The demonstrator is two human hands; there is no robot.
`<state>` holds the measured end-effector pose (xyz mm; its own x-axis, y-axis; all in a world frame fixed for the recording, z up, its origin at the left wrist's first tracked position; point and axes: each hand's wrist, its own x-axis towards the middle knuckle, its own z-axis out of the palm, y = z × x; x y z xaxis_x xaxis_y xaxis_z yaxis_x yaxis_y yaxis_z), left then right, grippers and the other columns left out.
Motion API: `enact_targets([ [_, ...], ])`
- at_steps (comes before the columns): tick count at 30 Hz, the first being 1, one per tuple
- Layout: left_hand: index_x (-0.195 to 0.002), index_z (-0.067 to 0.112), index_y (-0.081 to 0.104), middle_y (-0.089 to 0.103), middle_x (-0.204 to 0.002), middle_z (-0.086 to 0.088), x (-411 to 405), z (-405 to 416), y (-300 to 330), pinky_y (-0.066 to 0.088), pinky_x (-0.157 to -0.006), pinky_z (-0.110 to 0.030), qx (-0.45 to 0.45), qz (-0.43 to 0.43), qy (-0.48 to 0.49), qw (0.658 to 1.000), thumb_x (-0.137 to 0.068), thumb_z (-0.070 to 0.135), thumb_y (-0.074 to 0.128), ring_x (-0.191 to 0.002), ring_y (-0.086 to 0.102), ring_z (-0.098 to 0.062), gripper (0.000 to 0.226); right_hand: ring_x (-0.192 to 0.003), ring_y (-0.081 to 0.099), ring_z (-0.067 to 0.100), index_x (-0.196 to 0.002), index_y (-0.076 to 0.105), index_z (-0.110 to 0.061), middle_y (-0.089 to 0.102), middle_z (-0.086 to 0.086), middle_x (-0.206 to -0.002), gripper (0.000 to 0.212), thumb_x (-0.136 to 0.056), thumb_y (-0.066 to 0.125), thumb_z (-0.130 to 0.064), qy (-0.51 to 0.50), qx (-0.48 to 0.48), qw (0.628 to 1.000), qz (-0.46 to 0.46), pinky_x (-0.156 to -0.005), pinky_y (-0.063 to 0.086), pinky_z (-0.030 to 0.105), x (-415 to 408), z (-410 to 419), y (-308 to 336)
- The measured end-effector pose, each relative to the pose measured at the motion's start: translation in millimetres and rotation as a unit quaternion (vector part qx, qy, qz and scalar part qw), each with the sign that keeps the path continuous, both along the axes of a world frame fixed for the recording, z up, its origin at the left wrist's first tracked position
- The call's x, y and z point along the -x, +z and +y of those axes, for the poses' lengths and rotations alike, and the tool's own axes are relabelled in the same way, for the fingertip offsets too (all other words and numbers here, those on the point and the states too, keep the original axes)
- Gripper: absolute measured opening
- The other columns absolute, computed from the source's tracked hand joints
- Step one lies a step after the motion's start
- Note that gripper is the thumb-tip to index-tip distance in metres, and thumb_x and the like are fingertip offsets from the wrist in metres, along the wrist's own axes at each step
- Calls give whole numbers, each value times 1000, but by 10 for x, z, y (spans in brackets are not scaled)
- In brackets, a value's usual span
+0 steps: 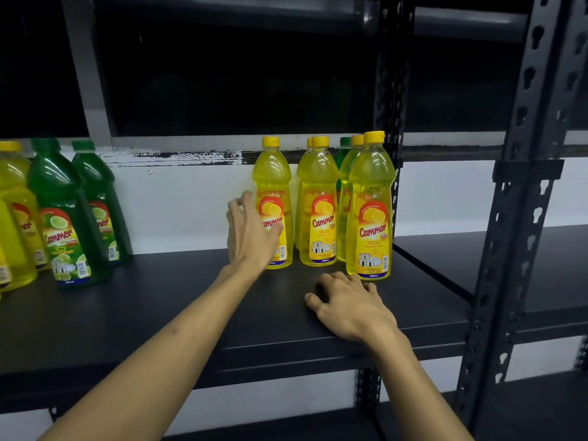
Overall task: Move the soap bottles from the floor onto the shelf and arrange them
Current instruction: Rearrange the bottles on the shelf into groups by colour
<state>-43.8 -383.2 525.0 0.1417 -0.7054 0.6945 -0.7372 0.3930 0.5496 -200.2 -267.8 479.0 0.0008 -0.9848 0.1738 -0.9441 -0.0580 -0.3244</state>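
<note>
Head view. Both bare forearms reach up from the bottom of the frame over the dark shelf point(178, 300). The left arm runs from about 7 o'clock toward the centre, and the left hand point(249, 235) stands on edge, palm turned toward 3 o'clock. The right arm comes in from 5 o'clock, and the right hand point(348, 302) lies palm down on the shelf board, just inside its front edge.

At 3 o'clock a dark slotted upright point(386, 122) closes the bay, and the right-hand cluster of bottles stands against it. A wide bare stretch of board lies between that cluster and the group at 9 o'clock, and more bare board runs along the front edge at 6 o'clock.

The left fingers are spread and loosely curved beside the left yellow bottle point(273, 202), the thumb lying across its label; whether they actually grip it cannot be told. The right fingers are relaxed and slightly bent on the board, holding nothing, their tips just short of the base of the front yellow bottle point(370, 211).

Between these two stands the middle yellow bottle point(318, 205) with another yellow cap behind it, and a green bottle point(343, 154) shows behind the front one. At 9 o'clock stand two green lime bottles point(63, 218) and more yellow bottles point(14, 218), all upright.
</note>
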Motion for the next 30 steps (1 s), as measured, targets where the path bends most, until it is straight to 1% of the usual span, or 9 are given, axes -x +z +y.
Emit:
enact_targets([
  [2,-131,19,44,50,-128,-4,204,125,85,53,-90,-41,34,2,-48,998,-86,38,77,-118,53,-23,59,-134,41,25,-130,53,-26,52,-1,-139,45,-100,39,-56,-5,7,1000,-4,-115,26,48,-8,16,2],
  [4,-122,22,48,57,-118,2,479,258,175,55,-90,-41,-45,5,-152,987,-86,47,75,-109,59,-19,52,-131,42,25,-127,55,-25,54,0,-136,44,-99,40,-55,-9,15,1000,-8,-113,28,47,-7,31,0],
  [7,-140,18,41,56,-134,-5,903,310,255,52,-99,-44,-168,-34,-244,954,-84,58,70,-122,57,-24,75,-131,44,25,-126,56,-26,55,0,-136,43,-99,41,-55,-9,23,1000,-9,-113,30,46,4,44,-5],
  [10,-152,16,30,48,-150,-7,1198,261,264,46,-108,-52,-198,-65,-257,944,-81,63,70,-138,47,-31,93,-132,44,24,-130,55,-27,56,0,-138,45,-98,41,-55,-6,30,999,-13,-113,30,46,10,51,-5],
  [18,-145,15,36,54,-143,-7,1129,157,194,48,-104,-43,-189,-44,-275,942,-87,46,73,-132,53,-28,76,-128,47,23,-134,58,-30,58,-1,-136,47,-98,44,-57,-8,37,999,-20,-111,31,44,30,98,23],
  [21,-150,16,33,53,-145,-4,852,129,178,48,-106,-44,-193,-50,-261,944,-84,52,74,-132,53,-26,86,-114,56,27,-122,66,-30,62,2,-126,37,-99,48,-53,-19,64,997,-25,-102,38,41,35,161,35],
  [24,-146,21,41,58,-141,0,494,128,181,48,-105,-44,-190,-41,-255,947,-81,53,77,-127,57,-22,81,-106,58,27,-110,69,-28,62,1,-114,30,-97,52,-49,-39,82,995,-45,-93,42,38,30,187,31],
  [28,-146,24,39,58,-141,4,22,210,153,49,-106,-46,-187,-20,-276,943,-79,53,78,-126,58,-18,83,-89,61,23,-87,62,-25,64,-1,-98,17,-89,59,-41,-73,112,982,-135,-78,51,38,80,63,-27],
  [30,-145,23,35,57,-134,8,-182,273,123,52,-101,-40,-186,1,-271,944,-82,48,77,-120,59,-15,80,-90,61,23,-86,59,-24,65,1,-100,15,-88,63,-38,-84,112,976,-168,-80,53,39,123,-21,-28],
])
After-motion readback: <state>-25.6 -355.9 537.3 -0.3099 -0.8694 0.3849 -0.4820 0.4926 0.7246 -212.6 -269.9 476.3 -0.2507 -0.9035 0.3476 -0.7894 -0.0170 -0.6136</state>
